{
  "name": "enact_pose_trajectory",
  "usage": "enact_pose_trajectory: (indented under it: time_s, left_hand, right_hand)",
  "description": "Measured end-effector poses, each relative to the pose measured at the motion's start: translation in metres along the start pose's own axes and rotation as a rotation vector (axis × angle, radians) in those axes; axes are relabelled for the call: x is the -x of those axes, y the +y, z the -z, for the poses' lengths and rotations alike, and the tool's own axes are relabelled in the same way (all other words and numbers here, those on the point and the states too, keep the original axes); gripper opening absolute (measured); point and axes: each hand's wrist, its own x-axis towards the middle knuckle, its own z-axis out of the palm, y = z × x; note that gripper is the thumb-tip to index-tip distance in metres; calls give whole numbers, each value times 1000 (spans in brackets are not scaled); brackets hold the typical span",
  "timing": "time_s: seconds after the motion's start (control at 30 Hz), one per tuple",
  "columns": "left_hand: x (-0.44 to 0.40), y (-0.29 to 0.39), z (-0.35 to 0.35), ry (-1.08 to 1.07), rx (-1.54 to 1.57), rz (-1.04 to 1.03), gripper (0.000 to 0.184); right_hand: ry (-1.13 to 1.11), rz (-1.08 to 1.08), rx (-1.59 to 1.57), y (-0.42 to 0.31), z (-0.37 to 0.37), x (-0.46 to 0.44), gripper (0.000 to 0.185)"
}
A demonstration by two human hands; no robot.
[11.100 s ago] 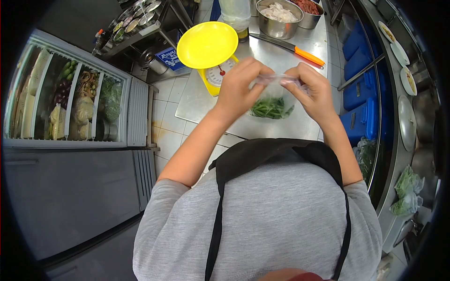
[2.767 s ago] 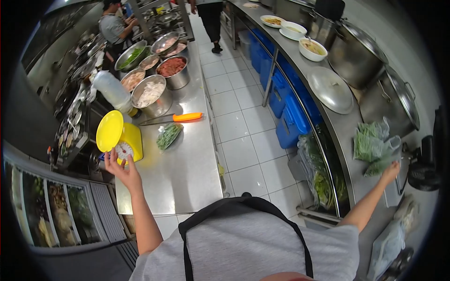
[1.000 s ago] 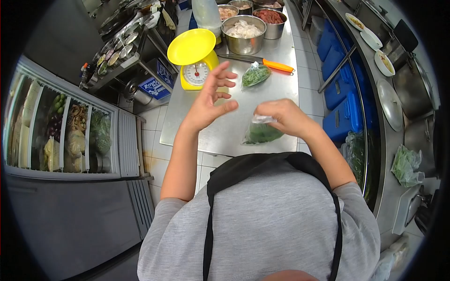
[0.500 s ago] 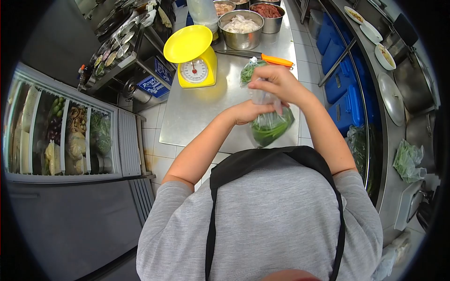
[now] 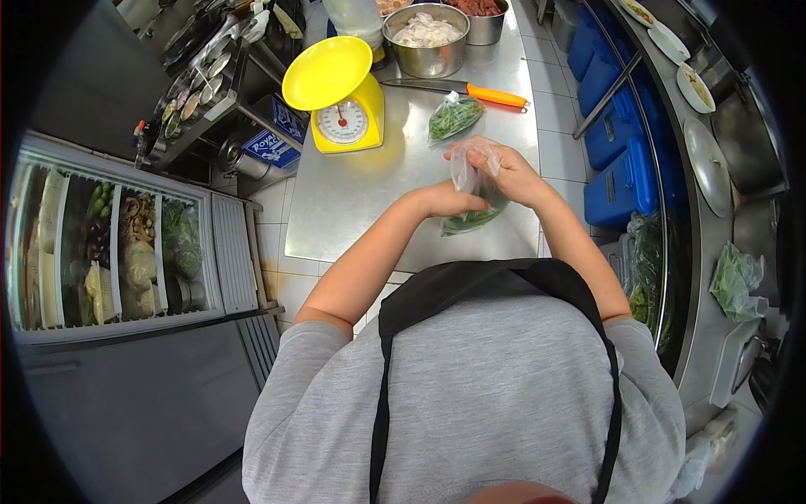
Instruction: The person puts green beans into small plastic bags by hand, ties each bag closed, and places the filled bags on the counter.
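A clear plastic bag of green vegetables (image 5: 472, 220) hangs between my hands over the near part of the steel table (image 5: 353, 227). My left hand (image 5: 453, 200) is closed round the bag's middle, just above the greens. My right hand (image 5: 504, 170) grips the gathered upper part of the plastic. Beyond them lies a second, knotted bag of greens (image 5: 454, 118). Behind that bag is a knife with an orange handle (image 5: 495, 96). To the left stands a yellow scale (image 5: 369, 107) with its round pan on top.
Steel pots of meat (image 5: 426, 60) stand at the table's far end beside a tall plastic-wrapped container (image 5: 354, 18). An open-topped chilled cabinet (image 5: 214, 252) is at the left. On the right, blue bins (image 5: 620, 189) sit below a counter holding bowls, a lid (image 5: 707, 168) and bagged greens (image 5: 739, 281).
My left hand, open a second ago, now grips the bag. My right hand has come down from above it. The view has shifted slightly, and the knotted bag shows fully again.
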Motion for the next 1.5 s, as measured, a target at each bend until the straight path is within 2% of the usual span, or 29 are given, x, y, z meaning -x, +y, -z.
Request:
enact_pose_trajectory:
  time_s: [0.07, 0.1, 0.2, 0.27, 0.33, 0.4, 0.43, 0.5, 0.53, 0.6, 0.63, 0.67, 0.73, 0.8, 0.83, 0.9, 0.93, 0.97, 1.03, 1.13, 1.2, 1.23, 1.3, 1.33, 1.37, 1.4, 1.43, 1.47, 1.5]
  left_hand:
    - [-6, -4, -4, -44, -164, -51, 47]
    - [-5, 0, -6, -49, -164, -48, 47]
    - [-9, 2, -10, -61, -108, 21, 40]
    - [-23, -16, -13, -128, -200, -334, 26]
    - [-25, -15, -15, -133, -216, -343, 25]
    - [-26, -18, -13, -127, -230, -353, 24]
    - [-25, -22, -11, -97, -115, -324, 23]
    - [-24, -25, -9, -65, -3, -293, 22]
    - [-23, -25, -11, -20, 102, -217, 19]
    - [-22, -27, -18, 21, 207, -137, 17]
    - [-24, -29, -24, 162, 227, -169, 15]
    - [-26, -31, -26, 306, 245, -202, 13]
    - [-33, -34, -26, 240, 182, -249, 14]
    - [-41, -35, -22, 160, 32, -263, 21]
    - [-39, -38, -21, 155, 33, -262, 21]
    - [-37, -47, -21, 213, -128, -281, 24]
    - [-38, -52, -22, 231, -184, -287, 26]
    - [-42, -57, -27, 369, -306, -372, 28]
    - [-43, -64, -33, 504, -424, -455, 30]
    - [-42, -62, -33, 570, -469, -346, 37]
    - [-41, -52, -34, 643, 51, -418, 38]
    - [-34, -47, -27, 645, 48, -420, 38]
    - [-19, -33, -7, 509, 457, -135, 46]
    - [-11, -10, -11, 547, 610, -246, 47]
    - [-4, 8, -11, 547, 601, -255, 47]
    - [3, 23, -11, 551, 547, -438, 46]
    - [8, 35, -9, 553, 515, -529, 46]
    - [13, 47, -7, 554, 483, -621, 46]
    - [19, 56, -5, 561, 302, -648, 45]
  right_hand:
    - [-13, -29, -15, 0, 2, 1, 39]
    - [-28, -55, -30, 0, 3, 2, 45]
    - [5, -129, -49, 1, 3, 5, 46]
    - [23, -116, -2, 6, 0, 3, 47]
    - [38, -103, 41, 10, -1, 2, 47]
    - [19, -217, -19, 7, -1, -1, 48]
    - [15, -218, -22, 1, 1, -2, 48]
    - [-67, -445, -142, -14, 12, -3, 43]
    - [-64, -445, -145, -12, 15, -2, 43]
    - [-282, -251, 54, -5, 26, 4, 38]
    - [-281, -250, 54, 9, 29, 5, 38]
    - [-279, 67, 370, 32, 30, 6, 39]
    - [-259, 386, 686, 19, 25, 5, 40]
    - [-129, -360, 62, -9, 15, 10, 42]
    - [-125, -362, 60, -4, 13, 12, 42]
    - [-35, -182, -79, 12, 11, 14, 37]
    - [-29, -181, -81, 16, 12, 15, 37]
    - [-41, -192, -89, 19, 12, 17, 36]
    - [-52, -208, -101, 24, 15, 22, 35]
    - [-4, -133, 50, 26, 28, 24, 38]
    - [305, -141, -74, 20, 36, 30, 42]
    - [304, -137, -74, 27, 39, 35, 42]
    - [435, -473, -219, 50, 45, 45, 47]
    - [287, -614, -322, 51, 47, 51, 51]
    - [134, -753, -425, 51, 42, 60, 55]
    - [7, -787, -533, 51, 32, 62, 64]
    - [-124, -819, -639, 49, 21, 61, 73]
    - [-127, -813, -638, 46, 11, 60, 73]
    - [-278, -687, -875, 43, 2, 58, 77]
